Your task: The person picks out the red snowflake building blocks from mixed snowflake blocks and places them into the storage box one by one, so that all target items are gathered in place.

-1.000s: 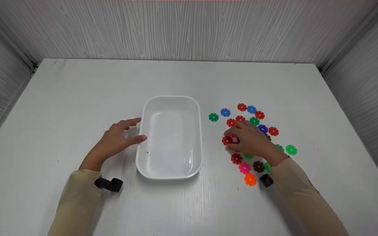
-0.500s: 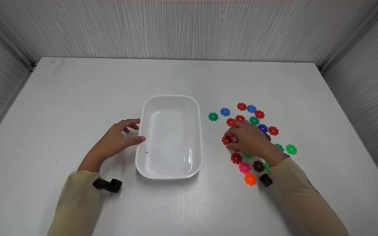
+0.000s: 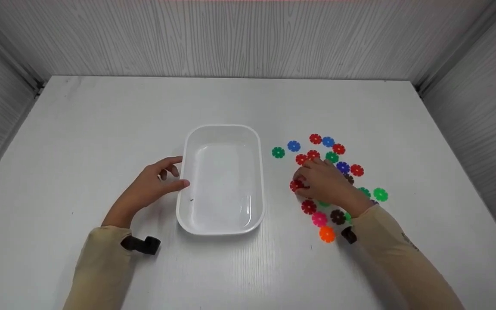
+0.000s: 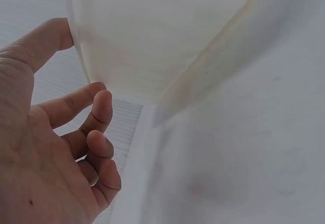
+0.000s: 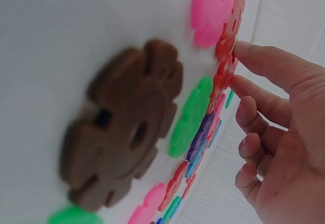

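My left hand [image 3: 149, 187] holds the left side of a white plastic tray [image 3: 262, 185], thumb over the rim and index finger against the outside. In the left wrist view the other fingers of the left hand [image 4: 45, 132] curl loosely beside the wall. My right hand [image 3: 325, 183] is over the loose group of snowflake building discs, thumb and index finger pinching a red disc [image 3: 295, 185] at its left edge. Seen from the right wrist, the thumb and index tips of this hand [image 5: 284, 117] meet red discs [image 5: 223, 74], the other fingers curled.
Flat notched discs lie around my right hand, among them an orange disc [image 3: 327, 234], a pink disc [image 3: 319, 219], a dark brown disc [image 3: 338, 217] and a green disc [image 3: 278, 152]. Grey wood-grain panels [image 3: 230, 38] wall the white table [image 3: 123, 112] at the back and sides.
The right fingers have drawn closer together over the red disc, so less of it shows. The left hand stays at the tray's rim. The whole head view has shifted slightly.
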The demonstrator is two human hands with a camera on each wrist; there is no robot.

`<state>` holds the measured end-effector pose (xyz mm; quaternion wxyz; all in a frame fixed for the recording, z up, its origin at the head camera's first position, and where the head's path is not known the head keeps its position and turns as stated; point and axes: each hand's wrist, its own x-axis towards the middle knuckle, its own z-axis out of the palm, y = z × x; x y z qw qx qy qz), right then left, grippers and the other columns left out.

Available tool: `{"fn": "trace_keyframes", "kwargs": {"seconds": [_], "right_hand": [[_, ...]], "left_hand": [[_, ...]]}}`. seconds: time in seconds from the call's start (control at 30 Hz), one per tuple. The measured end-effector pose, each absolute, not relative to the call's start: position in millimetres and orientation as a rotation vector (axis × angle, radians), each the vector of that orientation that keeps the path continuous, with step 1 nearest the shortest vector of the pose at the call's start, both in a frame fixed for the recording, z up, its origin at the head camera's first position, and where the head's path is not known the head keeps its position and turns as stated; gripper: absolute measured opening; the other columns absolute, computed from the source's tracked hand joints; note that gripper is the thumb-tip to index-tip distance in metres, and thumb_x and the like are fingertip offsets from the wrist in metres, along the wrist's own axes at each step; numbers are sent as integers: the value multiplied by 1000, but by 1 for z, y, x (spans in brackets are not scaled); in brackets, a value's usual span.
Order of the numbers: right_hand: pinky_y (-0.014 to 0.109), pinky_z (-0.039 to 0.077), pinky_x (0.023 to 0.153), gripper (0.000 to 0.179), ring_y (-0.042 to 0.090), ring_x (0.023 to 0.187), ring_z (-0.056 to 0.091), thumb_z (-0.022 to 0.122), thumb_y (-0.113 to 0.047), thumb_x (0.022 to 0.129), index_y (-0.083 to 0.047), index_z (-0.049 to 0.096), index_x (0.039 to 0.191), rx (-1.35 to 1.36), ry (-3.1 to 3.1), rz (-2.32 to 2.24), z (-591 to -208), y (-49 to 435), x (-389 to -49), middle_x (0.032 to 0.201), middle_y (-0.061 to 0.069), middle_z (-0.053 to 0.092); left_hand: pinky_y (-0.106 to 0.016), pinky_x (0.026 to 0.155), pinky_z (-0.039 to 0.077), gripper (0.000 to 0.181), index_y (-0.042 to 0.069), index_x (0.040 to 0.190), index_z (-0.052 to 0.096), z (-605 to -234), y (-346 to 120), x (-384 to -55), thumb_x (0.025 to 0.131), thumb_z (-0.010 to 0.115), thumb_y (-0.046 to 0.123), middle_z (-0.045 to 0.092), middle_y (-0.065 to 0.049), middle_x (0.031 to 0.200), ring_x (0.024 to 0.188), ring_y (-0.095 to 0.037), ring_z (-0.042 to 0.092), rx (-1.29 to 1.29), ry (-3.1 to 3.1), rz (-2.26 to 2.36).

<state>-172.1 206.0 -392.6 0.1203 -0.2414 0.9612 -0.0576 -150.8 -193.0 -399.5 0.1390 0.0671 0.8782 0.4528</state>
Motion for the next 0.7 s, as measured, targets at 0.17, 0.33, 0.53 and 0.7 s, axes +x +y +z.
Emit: {"fn": "trace_keyframes", "kwargs": {"seconds": [0.17, 0.33, 0.53, 0.7], "right_hand": [[57, 37, 105, 42, 28, 116, 51, 78, -25, 79, -11, 66, 116, -686, 2789, -169, -394, 206, -173, 116, 9, 62], [57, 39, 103, 39, 28, 114, 52, 77, -26, 80, -11, 67, 114, -731, 2795, -182, -395, 208, -174, 115, 9, 62], [54, 42, 100, 43, 26, 111, 54, 81, -27, 77, -11, 67, 115, -759, 2789, -238, -394, 213, -174, 114, 8, 61], [55, 43, 100, 44, 27, 112, 54, 81, -26, 77, -11, 67, 116, -766, 2787, -191, -391, 213, -174, 114, 9, 61]], "left_hand": [[-27, 73, 34, 63, 13, 142, 47, -403, -192, -149, 87, 70, 33, 51, -3, 104, 90, -16, 37, 188, 2518, 1367], [-27, 72, 34, 63, 15, 142, 47, -404, -191, -149, 86, 71, 35, 50, -1, 103, 87, -15, 38, 159, 2497, 1388], [-26, 73, 35, 64, 16, 142, 46, -405, -192, -149, 87, 71, 34, 51, -1, 103, 85, -14, 41, 160, 2484, 1398], [-25, 73, 36, 64, 17, 143, 46, -407, -193, -151, 86, 71, 35, 51, 0, 103, 84, -13, 43, 158, 2470, 1409]]}}
